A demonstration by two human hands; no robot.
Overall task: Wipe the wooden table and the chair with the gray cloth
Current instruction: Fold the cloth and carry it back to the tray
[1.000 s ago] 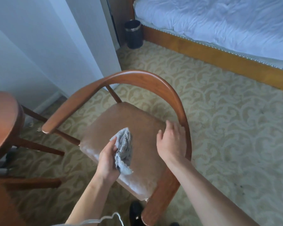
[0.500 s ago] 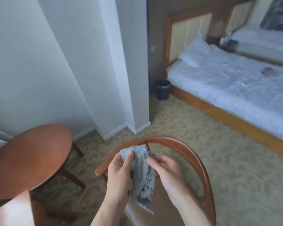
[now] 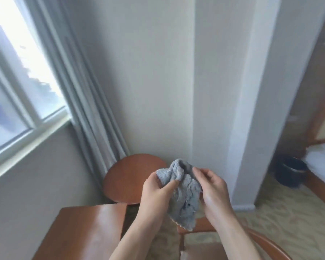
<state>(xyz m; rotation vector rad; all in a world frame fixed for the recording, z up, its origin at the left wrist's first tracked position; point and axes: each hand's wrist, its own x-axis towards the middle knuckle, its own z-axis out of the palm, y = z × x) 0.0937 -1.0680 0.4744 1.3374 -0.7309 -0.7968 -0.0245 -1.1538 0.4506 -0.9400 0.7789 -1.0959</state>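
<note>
I hold the gray cloth (image 3: 184, 192) up in the air with both hands, above the chair. My left hand (image 3: 156, 194) grips its upper left part, thumb across the fabric. My right hand (image 3: 213, 192) holds its right side, fingers curled behind it. The cloth hangs crumpled between them. The round wooden table (image 3: 126, 177) stands below and behind the cloth, near the wall. The wooden chair (image 3: 265, 241) shows only its curved backrest and part of its seat at the bottom right.
A glossy wooden surface (image 3: 86, 231) lies at the bottom left. Gray curtains (image 3: 86, 94) hang beside a window (image 3: 13, 81) on the left. A white pillar (image 3: 242, 109) rises behind my hands. A black waste bin (image 3: 289, 171) and a bed corner (image 3: 323, 162) sit at the right.
My view has swung up and left, from the chair seat to the wall and window. The cloth went from the seat into both raised hands; my right hand left the backrest.
</note>
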